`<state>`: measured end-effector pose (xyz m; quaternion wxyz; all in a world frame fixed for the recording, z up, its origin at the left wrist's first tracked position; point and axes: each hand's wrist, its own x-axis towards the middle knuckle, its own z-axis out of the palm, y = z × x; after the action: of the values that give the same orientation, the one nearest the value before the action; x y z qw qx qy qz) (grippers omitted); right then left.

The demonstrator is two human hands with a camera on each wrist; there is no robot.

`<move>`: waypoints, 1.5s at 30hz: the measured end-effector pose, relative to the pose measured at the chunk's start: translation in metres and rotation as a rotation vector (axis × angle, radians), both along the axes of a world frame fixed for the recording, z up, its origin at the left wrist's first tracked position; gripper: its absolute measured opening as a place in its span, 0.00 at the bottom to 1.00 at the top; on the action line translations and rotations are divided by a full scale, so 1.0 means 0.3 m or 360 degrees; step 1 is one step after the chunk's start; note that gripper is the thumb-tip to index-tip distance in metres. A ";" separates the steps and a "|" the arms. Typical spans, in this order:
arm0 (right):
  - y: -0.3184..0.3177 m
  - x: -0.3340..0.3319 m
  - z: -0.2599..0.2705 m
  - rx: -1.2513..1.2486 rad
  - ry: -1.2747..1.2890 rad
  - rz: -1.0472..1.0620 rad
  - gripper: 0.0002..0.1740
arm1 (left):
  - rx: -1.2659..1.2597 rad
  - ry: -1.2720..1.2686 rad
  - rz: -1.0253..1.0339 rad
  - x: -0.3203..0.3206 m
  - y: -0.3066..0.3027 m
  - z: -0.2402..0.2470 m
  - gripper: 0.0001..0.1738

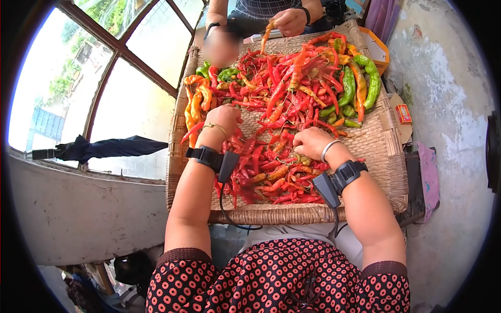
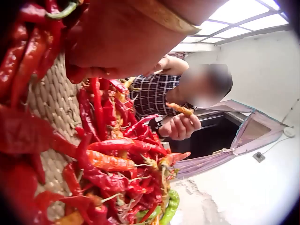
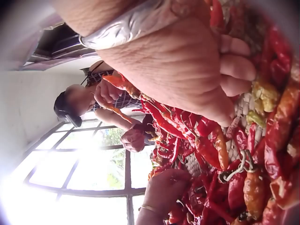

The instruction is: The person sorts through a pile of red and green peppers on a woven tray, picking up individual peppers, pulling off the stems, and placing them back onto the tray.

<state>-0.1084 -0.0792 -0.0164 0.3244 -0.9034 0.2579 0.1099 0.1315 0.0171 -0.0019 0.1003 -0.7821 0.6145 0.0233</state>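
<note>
My left hand, its fingers curled down, is among red chili peppers at the left of a woven tray. Its fingertips are hidden, so I cannot tell whether it grips a pepper. To the right, my right hand hovers low over the near pile. In the right wrist view its fingers bend loosely beside a yellowish pepper, nothing showing between fingers and thumb. Across the tray, another person's hand pinches an orange chili pepper.
Orange peppers lie along the left rim, green peppers at the far right. A larger red heap fills the far half. Left of the tray are a folded dark umbrella and a window; a wall stands right.
</note>
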 end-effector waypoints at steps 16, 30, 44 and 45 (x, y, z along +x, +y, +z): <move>-0.001 -0.003 -0.006 -0.0012 -0.0003 0.0007 0.15 | -0.0958 0.2367 0.0402 -0.148 -0.073 0.085 0.14; 0.007 0.001 0.007 0.0034 0.0065 -0.0053 0.12 | 0.0156 -0.0038 0.0257 -0.064 -0.001 -0.059 0.17; 0.013 -0.002 0.032 0.0006 0.0096 -0.0012 0.13 | -0.0416 0.1225 0.0088 -0.109 -0.011 0.043 0.17; 0.013 -0.003 0.036 0.0019 0.0103 -0.0018 0.14 | -0.0680 0.1792 0.0127 -0.131 -0.018 0.050 0.17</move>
<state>-0.1094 -0.0754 -0.0057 0.3218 -0.8960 0.2727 0.1389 0.0921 0.0117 0.0132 -0.4008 -0.6748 0.5345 0.3135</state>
